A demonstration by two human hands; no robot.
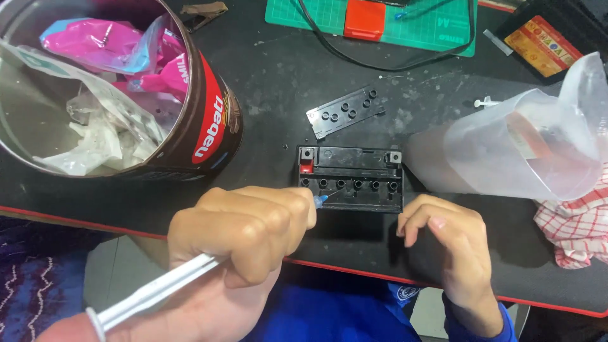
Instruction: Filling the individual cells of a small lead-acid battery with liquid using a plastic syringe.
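Syringe tip at a small battery's filler ports

Left hand [244, 231] grips a white plastic syringe [158, 288]; right hand [446, 237], loosely curled and empty, touches the black rectangular battery [351, 178] on the dark counter [272, 82]. An unsteady tip could likely spill beside the ports.

Battery [351, 180] mid-table; cap strip [345, 112] just behind; tin [209, 120] far left; jug [525, 149] right.

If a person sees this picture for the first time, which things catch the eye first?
In the middle, the left hand grips a white plastic syringe, its blue tip at the filler holes of a small black rectangular battery; the right hand rests beside it. At upper left stands a big round metal tin stuffed with pink and white wrappers.
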